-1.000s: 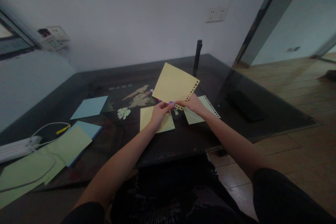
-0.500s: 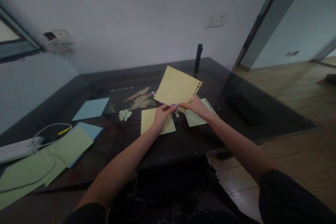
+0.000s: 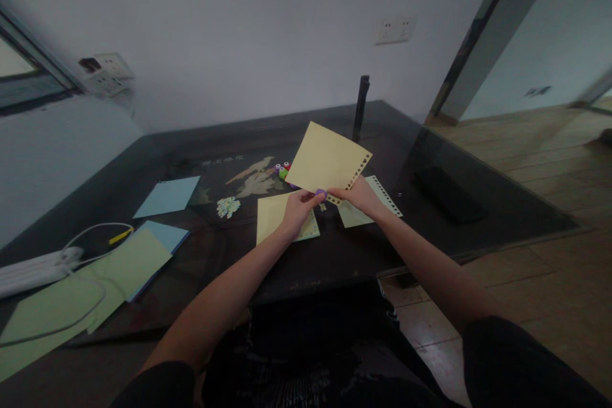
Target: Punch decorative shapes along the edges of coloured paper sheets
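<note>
A yellow sheet of paper [image 3: 329, 156] is raised above the table, with small shapes punched along its right and lower edges. My right hand [image 3: 362, 196] is closed on its lower right part, thumb on top. At the lower edge, my left hand [image 3: 299, 209] pinches a small purple paper punch [image 3: 320, 193], which sits at the paper's edge. Below my left hand lies another yellow sheet [image 3: 271, 217] with punched holes along its edge. Partly under my right hand is a pale sheet [image 3: 356, 215], also punched along one side. Tiny paper cutouts [image 3: 323, 207] lie between these two.
Several colourful punches [image 3: 283, 170] stand behind the raised paper. Left of centre is a pile of paper cutouts [image 3: 228, 207]. Blue paper [image 3: 167, 197], green sheets [image 3: 129, 268] and a white power strip [image 3: 33, 273] lie at left. A black phone-like slab [image 3: 449, 194] lies right.
The raised paper, the purple punch and both hands have shifted slightly to the right in view. More of the colourful punches shows behind the paper. Both grips stay the same.
</note>
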The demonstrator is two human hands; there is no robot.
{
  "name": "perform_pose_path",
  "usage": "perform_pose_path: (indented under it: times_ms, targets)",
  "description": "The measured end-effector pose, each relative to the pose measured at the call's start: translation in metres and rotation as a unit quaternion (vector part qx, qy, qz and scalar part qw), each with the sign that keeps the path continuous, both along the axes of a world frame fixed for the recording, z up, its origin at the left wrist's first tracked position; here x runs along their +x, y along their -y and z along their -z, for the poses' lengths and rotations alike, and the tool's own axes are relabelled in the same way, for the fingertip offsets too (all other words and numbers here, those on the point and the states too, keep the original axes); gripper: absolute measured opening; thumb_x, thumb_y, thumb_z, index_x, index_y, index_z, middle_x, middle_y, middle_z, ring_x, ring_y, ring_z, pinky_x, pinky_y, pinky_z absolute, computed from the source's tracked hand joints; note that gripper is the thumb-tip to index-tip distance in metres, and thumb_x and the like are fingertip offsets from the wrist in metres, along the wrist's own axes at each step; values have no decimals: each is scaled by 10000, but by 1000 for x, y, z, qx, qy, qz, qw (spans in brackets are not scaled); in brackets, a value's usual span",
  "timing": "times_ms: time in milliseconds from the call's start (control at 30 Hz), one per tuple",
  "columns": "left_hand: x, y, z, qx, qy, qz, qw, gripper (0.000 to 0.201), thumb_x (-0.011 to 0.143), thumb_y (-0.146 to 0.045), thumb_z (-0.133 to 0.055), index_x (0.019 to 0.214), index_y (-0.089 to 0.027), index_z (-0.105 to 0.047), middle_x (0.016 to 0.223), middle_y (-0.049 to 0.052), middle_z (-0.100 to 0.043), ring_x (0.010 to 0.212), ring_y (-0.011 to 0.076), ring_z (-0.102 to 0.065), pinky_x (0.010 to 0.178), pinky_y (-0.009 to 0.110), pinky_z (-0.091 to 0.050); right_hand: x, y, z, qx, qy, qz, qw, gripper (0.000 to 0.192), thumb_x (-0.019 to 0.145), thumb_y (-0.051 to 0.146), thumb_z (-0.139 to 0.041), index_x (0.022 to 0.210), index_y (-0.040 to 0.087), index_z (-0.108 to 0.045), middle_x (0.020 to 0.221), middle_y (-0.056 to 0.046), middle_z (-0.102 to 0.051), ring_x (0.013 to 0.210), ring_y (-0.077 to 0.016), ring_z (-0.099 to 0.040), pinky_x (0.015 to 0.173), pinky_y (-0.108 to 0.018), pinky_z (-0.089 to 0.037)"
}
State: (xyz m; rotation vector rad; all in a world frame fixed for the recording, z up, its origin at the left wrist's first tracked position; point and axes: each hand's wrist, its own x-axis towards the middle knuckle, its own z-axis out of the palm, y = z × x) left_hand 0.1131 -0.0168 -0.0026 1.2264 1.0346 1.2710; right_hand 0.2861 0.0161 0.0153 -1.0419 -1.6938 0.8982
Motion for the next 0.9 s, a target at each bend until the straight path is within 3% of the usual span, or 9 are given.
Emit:
perform_pose_path:
  times_ms: [900]
  targets:
    - [-6,-5,4,-15,-7,49,999,426,652,-449,-758,883,-97,-701,891,107,-717,834,205,-648,823,344,-473,-1,-1,2,-7,12,15,1000,374,692,184,-696,1061,136,-653,1099,-118,-689,1050,-252,-633,959,-417,-477]
